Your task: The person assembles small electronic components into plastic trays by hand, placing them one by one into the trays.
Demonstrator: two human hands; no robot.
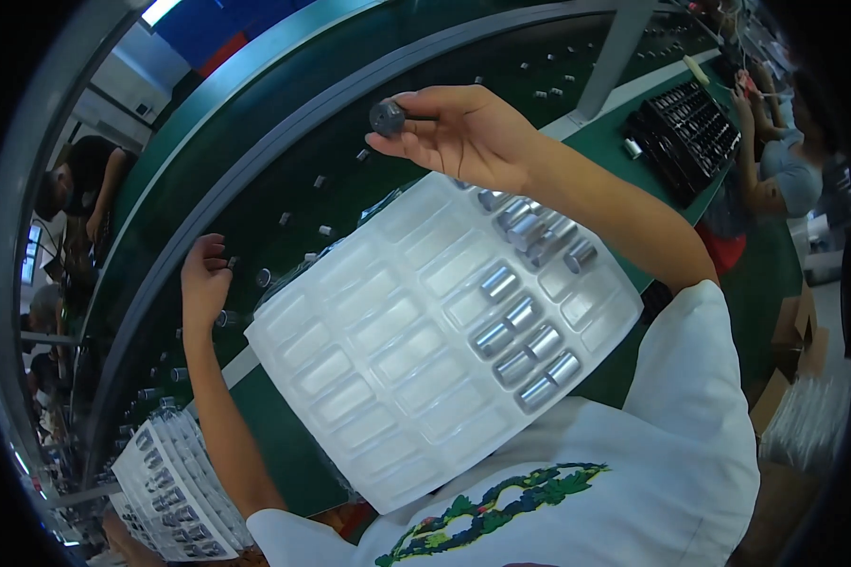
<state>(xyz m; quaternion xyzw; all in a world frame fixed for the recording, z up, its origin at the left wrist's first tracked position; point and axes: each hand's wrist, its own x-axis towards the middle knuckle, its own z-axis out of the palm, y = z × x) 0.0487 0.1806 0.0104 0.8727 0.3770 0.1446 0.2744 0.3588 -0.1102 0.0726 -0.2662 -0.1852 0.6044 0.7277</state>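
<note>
in the head view, the right hand is at the top centre of the frame, its thumb and index finger closed on a dark grey cylinder, one round end turned toward the camera. that cylinder is in the air, beyond the far edge of a white tray that fills the middle of the frame, tilted. silver cylinders lie in pockets toward the tray's right side; the pockets toward the left are bare.

the left hand is at the left of the frame, over the green belt, fingers partly curled just beside a small metal part; i cannot tell whether they grip it. more small cylinders are scattered along the belt.

at the lower left is a stack of white trays with metal cylinders in the top one. at the upper right is a black tray of dark parts, near a co-worker in a grey shirt. another person in a dark top is at the upper left.
</note>
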